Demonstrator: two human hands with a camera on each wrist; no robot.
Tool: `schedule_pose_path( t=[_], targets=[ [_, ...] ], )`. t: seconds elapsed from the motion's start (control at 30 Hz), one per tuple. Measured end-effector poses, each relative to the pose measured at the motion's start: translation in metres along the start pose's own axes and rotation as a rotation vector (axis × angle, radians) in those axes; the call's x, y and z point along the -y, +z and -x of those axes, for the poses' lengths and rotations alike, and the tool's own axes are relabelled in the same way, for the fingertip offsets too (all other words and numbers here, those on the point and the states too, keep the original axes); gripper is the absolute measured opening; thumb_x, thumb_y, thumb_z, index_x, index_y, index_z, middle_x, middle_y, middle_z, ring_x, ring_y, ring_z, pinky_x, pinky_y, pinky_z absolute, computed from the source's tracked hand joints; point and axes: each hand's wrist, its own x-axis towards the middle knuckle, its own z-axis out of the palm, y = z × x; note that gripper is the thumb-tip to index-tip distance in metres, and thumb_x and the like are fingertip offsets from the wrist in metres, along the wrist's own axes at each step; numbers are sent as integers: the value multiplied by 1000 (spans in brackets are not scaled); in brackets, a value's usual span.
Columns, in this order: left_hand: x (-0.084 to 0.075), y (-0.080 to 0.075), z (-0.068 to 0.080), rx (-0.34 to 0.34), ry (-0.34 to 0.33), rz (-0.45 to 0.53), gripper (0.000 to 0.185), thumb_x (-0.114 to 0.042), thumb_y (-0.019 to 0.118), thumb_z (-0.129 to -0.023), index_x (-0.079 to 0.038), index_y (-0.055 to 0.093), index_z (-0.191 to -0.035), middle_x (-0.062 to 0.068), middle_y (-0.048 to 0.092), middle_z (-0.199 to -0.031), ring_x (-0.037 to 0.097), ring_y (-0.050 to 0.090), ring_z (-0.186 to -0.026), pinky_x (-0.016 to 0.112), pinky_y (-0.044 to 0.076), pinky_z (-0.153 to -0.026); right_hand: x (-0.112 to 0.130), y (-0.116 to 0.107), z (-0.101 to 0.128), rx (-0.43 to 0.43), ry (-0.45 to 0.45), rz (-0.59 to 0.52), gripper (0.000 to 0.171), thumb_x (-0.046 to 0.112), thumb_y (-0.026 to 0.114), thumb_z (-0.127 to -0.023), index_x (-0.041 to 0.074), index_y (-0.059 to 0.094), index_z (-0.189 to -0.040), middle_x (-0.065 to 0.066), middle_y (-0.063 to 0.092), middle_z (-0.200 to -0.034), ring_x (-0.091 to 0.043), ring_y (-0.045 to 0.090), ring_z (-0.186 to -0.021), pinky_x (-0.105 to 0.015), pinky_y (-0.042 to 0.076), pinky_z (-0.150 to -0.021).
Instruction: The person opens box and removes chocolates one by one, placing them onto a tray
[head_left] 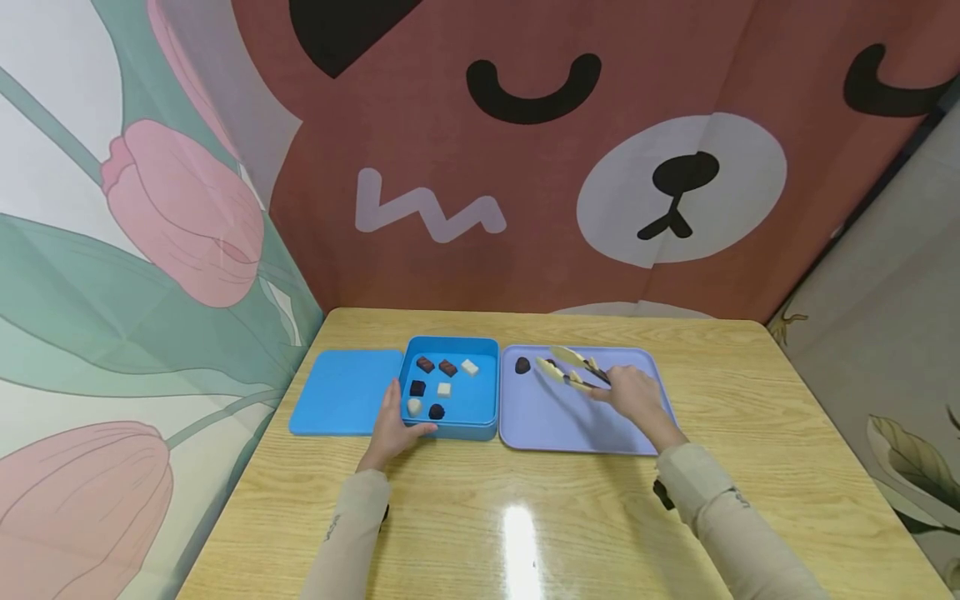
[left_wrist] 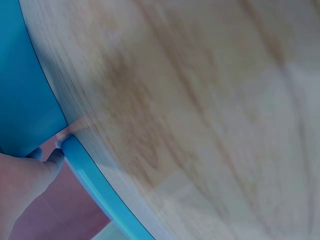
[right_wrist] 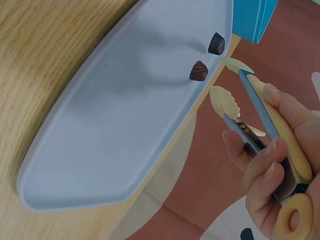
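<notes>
Cream-coloured plastic tongs with blue inner arms (right_wrist: 250,107) sit in my right hand (head_left: 633,396), fingers and thumb curled round both arms near the ring end. The scalloped tips stand apart with nothing between them. Just beyond the tips, two small dark brown chocolate pieces (right_wrist: 199,71) lie on the flat lilac plastic tray (head_left: 570,425); in the right wrist view they rest close together near the tray's far corner, apart from the tongs. In the head view one piece (head_left: 522,365) is plain to the left of the tips, the other is partly masked by the tongs.

My left hand (head_left: 393,425) rests against the near left corner of the open square blue plastic box (head_left: 480,412), thumb laid along the front rim, fingers fairly straight. The left wrist view is blurred and shows only a fingertip (left_wrist: 54,157) touching the blue rim. Inside the box, just ahead of that hand, lie six small pieces: two brown, two white, two dark; one white piece (head_left: 414,406) lies nearest the thumb. Left of the hand, the flat blue lid (head_left: 341,400) lies touching the box. Everything stands on the pale wood-grain table (head_left: 525,517).
</notes>
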Motion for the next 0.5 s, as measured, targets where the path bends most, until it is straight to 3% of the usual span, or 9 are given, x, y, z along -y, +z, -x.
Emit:
schedule_pose_path(
  t=[0.5],
  targets=[
    [3, 1, -1, 15, -18, -3, 114, -41, 76, -67, 0, 0, -143, 20, 2, -147, 37, 6, -132, 51, 19, -102, 5, -5, 4, -20, -11, -38, 43, 46, 68, -74, 11, 50, -59, -2, 44, -51, -16, 39, -44, -27, 28, -37]
  ],
)
